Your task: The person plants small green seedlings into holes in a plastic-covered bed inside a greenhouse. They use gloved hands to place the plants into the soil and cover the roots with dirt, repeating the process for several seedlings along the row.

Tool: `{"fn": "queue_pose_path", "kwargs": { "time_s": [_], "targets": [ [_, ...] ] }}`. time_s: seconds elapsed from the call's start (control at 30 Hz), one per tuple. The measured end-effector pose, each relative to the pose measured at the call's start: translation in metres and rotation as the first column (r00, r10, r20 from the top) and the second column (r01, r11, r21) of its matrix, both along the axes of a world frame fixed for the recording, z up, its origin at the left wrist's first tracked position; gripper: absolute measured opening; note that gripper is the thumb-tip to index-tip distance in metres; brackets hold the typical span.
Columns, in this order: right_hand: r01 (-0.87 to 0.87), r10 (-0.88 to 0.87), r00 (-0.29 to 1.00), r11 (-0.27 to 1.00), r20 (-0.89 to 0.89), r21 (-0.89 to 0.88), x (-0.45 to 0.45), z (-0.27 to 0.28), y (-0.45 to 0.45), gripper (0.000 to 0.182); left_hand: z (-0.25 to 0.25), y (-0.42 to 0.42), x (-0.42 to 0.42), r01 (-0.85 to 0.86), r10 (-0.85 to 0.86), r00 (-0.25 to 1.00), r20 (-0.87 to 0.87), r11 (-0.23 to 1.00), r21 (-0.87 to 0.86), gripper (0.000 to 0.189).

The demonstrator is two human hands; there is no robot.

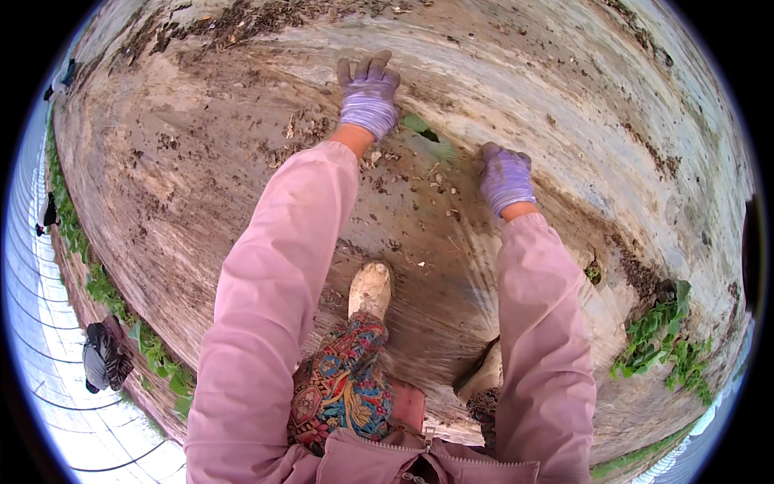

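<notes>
Soil-smeared plastic mulch film (242,157) covers the ground before me. My left hand (369,94), in a purple knit glove, lies palm down on it with fingers spread. Lower and to the right, my right hand (507,175), gloved alike, has its fingers curled into the film, where a raised crease runs towards it; the fingertips are hidden. Between the hands a small dark hole (430,135) opens in the film. A green leaf (415,123) shows at its upper left edge, and more green shows dimly through the film below.
My mud-caked left shoe (370,287) and right shoe (484,375) stand on the film. Green vines (656,339) grow at the right; a plant row (100,284) lines the left. Crouching people, one person (104,357) nearest, are beyond it. Loose soil (242,24) lies ahead.
</notes>
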State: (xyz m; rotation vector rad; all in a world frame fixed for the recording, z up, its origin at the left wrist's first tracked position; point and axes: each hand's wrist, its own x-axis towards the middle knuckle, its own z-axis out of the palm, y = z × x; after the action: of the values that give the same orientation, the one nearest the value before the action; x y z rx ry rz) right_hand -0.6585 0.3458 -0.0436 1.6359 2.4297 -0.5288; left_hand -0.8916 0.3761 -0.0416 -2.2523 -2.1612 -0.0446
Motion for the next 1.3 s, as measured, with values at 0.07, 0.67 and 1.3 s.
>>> {"fn": "queue_pose_path", "kwargs": {
  "time_s": [0.07,0.67,1.3],
  "targets": [
    [-0.011,0.011,0.999,1.0,0.045,0.003,0.0,0.011,0.001,0.019,0.009,0.0,0.004,0.094,-0.104,0.993,-0.055,0.983,-0.159,0.038],
    [-0.223,0.207,0.972,0.963,-0.113,-0.151,-0.058,0.035,0.0,0.029,0.015,-0.071,0.031,0.25,-0.088,0.744,0.662,0.956,-0.155,0.023],
    [-0.42,0.409,0.898,0.906,0.161,0.041,0.036,0.012,0.01,0.018,-0.021,-0.062,-0.069,0.715,-0.722,0.673,0.163,0.691,0.106,0.016]
  ]
}}
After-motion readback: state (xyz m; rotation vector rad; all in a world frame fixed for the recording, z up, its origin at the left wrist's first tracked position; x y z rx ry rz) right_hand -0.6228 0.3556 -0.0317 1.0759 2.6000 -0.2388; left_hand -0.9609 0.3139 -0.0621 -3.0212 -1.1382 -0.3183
